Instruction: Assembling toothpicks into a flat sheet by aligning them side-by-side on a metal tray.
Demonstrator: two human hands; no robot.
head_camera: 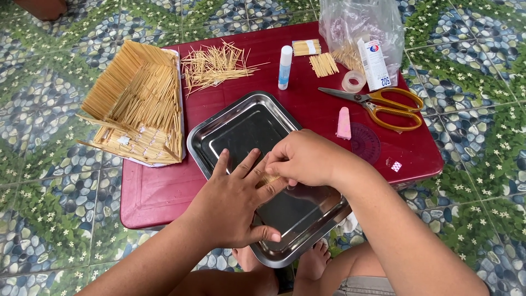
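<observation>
My left hand (233, 205) lies flat, fingers spread, pressing on a small row of toothpicks (268, 178) inside a steel tray (230, 123). Over the same toothpicks, my right hand (304, 159) pinches them with its fingertips. Most of the toothpick piece is hidden under both hands. The tray rests on a low red table (159, 192), overhanging its near edge.
A toothpick house model (134, 101) sits at the left on a white sheet. Loose toothpicks (213, 66), a glue stick (285, 67), tape roll (353, 81), yellow-handled scissors (383, 104), a pink eraser (343, 123), a glue box (374, 63) and a plastic bag (361, 27) lie behind the tray. My bare feet (312, 263) rest on the patterned tile floor.
</observation>
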